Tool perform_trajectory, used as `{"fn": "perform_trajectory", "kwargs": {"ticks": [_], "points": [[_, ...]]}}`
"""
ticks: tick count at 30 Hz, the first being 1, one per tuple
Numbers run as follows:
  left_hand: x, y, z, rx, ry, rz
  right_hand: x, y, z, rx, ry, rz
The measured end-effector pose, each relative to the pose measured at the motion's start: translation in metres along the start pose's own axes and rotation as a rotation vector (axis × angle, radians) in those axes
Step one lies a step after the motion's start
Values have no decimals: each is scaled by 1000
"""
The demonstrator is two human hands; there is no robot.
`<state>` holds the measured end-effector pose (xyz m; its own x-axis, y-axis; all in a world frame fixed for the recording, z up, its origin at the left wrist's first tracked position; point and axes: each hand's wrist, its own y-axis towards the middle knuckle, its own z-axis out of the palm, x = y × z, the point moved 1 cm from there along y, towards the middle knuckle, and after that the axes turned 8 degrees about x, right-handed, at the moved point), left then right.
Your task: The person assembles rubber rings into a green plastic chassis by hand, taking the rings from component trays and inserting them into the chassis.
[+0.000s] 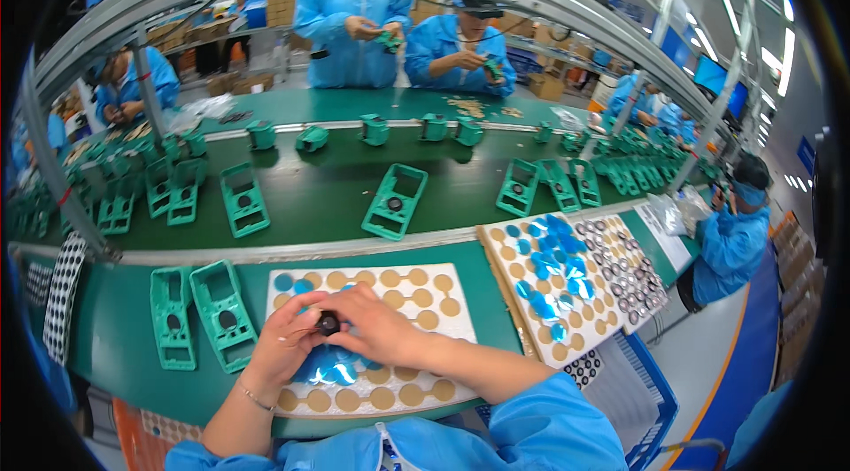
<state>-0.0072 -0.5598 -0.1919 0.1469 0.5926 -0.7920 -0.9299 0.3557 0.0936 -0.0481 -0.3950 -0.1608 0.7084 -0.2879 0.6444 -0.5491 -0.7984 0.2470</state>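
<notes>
A small round black part (328, 323) sits between my two hands, pinched by the fingers of both. My left hand (285, 335) grips it from the left and my right hand (374, 322) from the right; the fingertips partly hide it. Under my hands lies a white foam sheet (456, 338) with rows of tan discs (411, 395) in round recesses, some joined by strips. Shiny blue film discs (328, 369) are heaped on the sheet just below my hands. To my left, two green plastic housings (226, 316) lie flat, each with a dark round piece in it.
A second foam sheet (553, 285) with tan and blue discs lies to the right, beside a sheet of dark rings (627, 281). Beyond, a conveyor belt (310, 192) carries several green frames (396, 202). A blue crate (657, 400) stands at lower right. Co-workers (354, 37) stand across the line.
</notes>
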Motion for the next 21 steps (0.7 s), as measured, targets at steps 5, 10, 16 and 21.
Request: {"fn": "perform_trajectory", "kwargs": {"ticks": [5, 10, 16, 21], "points": [[3, -1, -7, -53, -13, -38, -2, 5, -3, 67, 104, 7], [-1, -4, -18, -120, 136, -65, -15, 6, 2, -64, -25, 19], [-2, -8, -16, -190, 318, -91, -10, 5, 4, -58, -103, -10], [3, -4, -22, -172, 382, -81, -12, 8, 2, -28, -215, -28]]}}
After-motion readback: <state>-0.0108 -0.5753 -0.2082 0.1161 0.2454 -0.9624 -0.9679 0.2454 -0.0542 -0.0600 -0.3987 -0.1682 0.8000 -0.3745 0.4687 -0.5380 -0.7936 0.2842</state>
